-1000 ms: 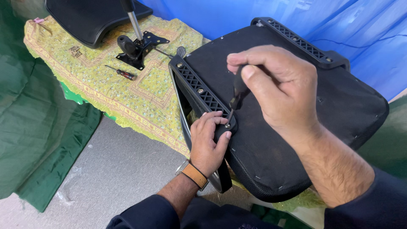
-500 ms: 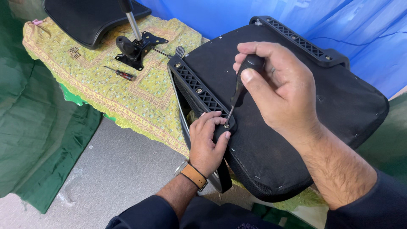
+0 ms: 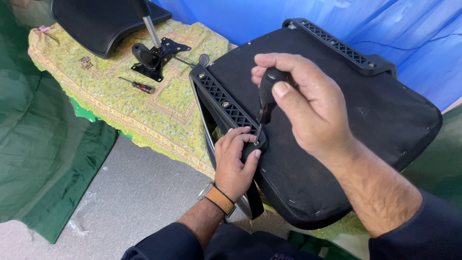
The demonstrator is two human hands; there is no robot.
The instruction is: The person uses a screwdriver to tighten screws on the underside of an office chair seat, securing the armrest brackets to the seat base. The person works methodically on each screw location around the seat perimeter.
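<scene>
Two hands on upturned black fabric chair seat (image 3: 337, 139): right hand (image 3: 308, 108) grips black-handled screwdriver (image 3: 266, 98), tip in armrest-bracket screw; left hand (image 3: 236, 161) pinches black plastic bracket (image 3: 226, 103) steady. Likely fastening step; next needs straight downward pressure.

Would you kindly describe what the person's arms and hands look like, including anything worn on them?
Both hands are bare. The left hand has a tan leather strap with a silvery watch case at the wrist. Both forearms are bare, with dark navy sleeves pushed up behind them. No rings or gloves show.

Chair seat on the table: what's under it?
Under the chair seat lies a yellow patterned cloth, showing at its left and near edges. The table itself is covered by cloth and seat, so it cannot be seen.
</scene>
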